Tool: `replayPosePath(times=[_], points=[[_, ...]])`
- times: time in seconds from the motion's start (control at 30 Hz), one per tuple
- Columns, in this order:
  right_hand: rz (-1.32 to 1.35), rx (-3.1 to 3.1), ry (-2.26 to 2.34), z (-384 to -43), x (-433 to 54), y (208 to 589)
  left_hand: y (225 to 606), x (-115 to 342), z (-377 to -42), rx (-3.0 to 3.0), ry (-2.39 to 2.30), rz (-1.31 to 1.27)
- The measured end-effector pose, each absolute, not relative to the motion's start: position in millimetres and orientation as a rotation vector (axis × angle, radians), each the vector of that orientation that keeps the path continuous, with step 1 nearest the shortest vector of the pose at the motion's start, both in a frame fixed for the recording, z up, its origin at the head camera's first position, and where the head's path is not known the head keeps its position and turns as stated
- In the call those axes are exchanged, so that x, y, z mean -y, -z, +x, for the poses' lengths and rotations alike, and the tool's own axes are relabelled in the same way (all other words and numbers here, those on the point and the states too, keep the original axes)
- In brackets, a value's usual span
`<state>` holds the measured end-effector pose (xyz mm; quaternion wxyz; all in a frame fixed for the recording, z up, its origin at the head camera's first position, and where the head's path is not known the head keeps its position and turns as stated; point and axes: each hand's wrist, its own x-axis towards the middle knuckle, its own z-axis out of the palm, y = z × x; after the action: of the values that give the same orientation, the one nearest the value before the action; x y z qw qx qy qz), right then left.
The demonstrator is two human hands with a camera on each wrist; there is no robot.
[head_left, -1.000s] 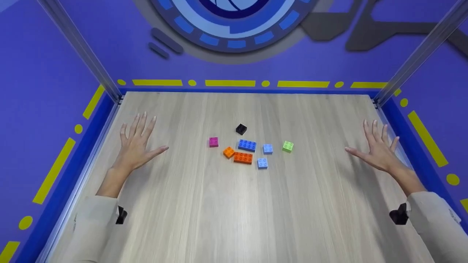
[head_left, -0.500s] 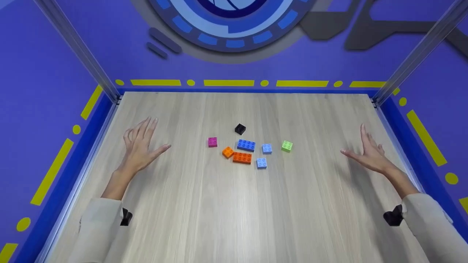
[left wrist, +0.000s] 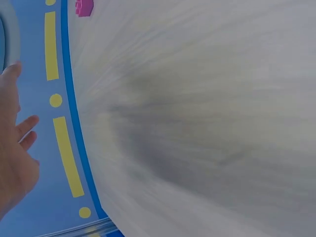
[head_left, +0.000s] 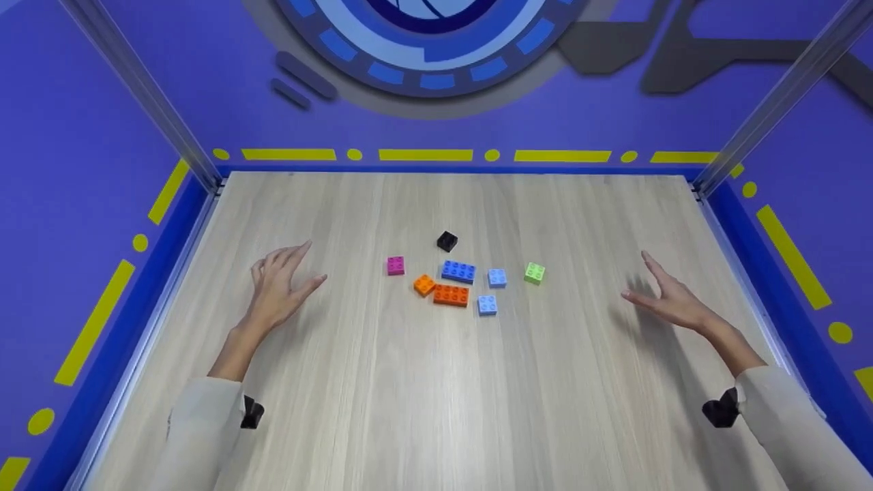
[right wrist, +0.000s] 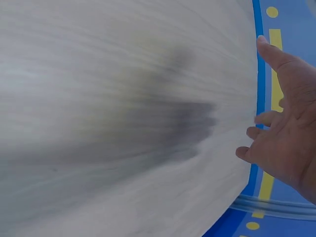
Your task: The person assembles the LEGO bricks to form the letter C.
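Note:
My left hand [head_left: 276, 293] hovers over the left part of the table, its fingers slightly bent and nothing in them. Nearest to it lies a magenta toy brick [head_left: 395, 266]. Above the right side of the table is my right hand [head_left: 672, 300], thumb and fingers apart and holding nothing. The light green brick [head_left: 535, 273] is closest to it. Between them sit a black brick [head_left: 447, 241], a long blue brick [head_left: 458, 272], an orange brick [head_left: 424, 285], a long red-orange brick [head_left: 451, 295] and two light blue bricks, one behind [head_left: 497, 278] and one in front [head_left: 487, 305].
The wooden tabletop [head_left: 382, 409] is enclosed by a purple-blue back wall [head_left: 436, 133] and matching side walls with yellow marks. Metal posts rise at both back corners. A black device [head_left: 252, 412] is on the left wrist, another [head_left: 721, 409] on the right.
Both hands have moved inward toward the bricks, the left to the right and the right to the left. Their spread fingers have relaxed and turned inward. The bricks stay put.

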<state>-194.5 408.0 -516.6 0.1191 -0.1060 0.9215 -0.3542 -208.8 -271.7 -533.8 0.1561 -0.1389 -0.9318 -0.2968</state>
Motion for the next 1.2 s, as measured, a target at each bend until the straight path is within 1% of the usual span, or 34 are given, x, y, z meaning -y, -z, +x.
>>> replayPosePath(times=[0.2, 0.4, 0.57, 0.63, 0.8, 1.0, 1.2], points=[[-0.384, -2.655, 1.076, -193.0, -390.5, 520.2, 534.3, 257.0, -206.5, 2.723, 0.983, -0.394], [-0.509, -2.647, 1.117, -192.5, -361.7, 526.1, 534.4, 238.5, -202.8, 2.705, 1.077, -0.483], [-0.602, -2.631, 1.12, -181.8, -321.6, 506.8, 538.0, 220.0, -201.6, 2.722, 1.193, -0.556], [-0.609, -2.608, 1.139, -180.2, -308.3, 506.3, 539.9, 212.2, -201.4, 2.75, 1.229, -0.574], [-0.676, -2.56, 1.196, -192.6, -294.4, 535.1, 546.3, 192.0, -201.2, 2.774, 1.308, -0.643], [-0.753, -2.531, 1.259, -200.7, -265.1, 544.5, 557.9, 167.6, -203.1, 2.747, 1.35, -0.772], [-0.749, -2.499, 1.354, -202.9, -232.3, 558.6, 568.4, 142.9, -203.9, 2.775, 1.452, -0.874]])
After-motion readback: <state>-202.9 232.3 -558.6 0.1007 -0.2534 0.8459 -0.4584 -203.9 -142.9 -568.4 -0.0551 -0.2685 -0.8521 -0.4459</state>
